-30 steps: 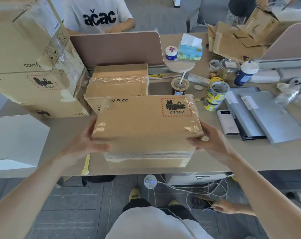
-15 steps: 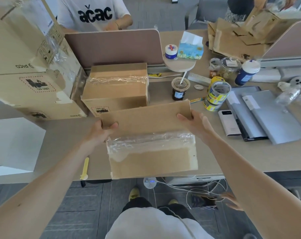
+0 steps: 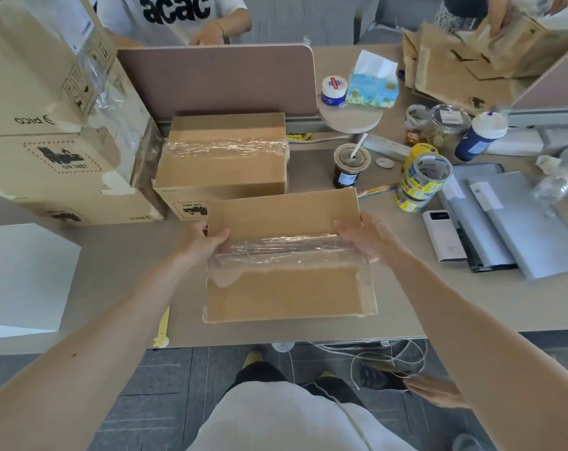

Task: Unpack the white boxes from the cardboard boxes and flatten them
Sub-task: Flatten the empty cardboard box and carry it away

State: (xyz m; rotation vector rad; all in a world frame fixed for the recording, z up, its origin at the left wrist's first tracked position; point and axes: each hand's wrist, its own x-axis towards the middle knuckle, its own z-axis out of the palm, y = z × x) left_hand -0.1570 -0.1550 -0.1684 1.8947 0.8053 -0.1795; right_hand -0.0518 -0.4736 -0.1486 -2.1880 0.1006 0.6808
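Brown box (image 3: 285,288) on desk (image 3: 113,271); our left hand (image 3: 196,244) and right hand (image 3: 365,237) fingers (image 3: 223,233) clamp its ends; we probably cut tape (image 3: 285,252) next.

A brown cardboard box (image 3: 289,288) sealed with clear tape lies at the worktop's (image 3: 119,242) near edge, a second taped box (image 3: 224,167) just behind it, larger printed cartons (image 3: 48,131) stacked at left above a white box (image 3: 22,275).
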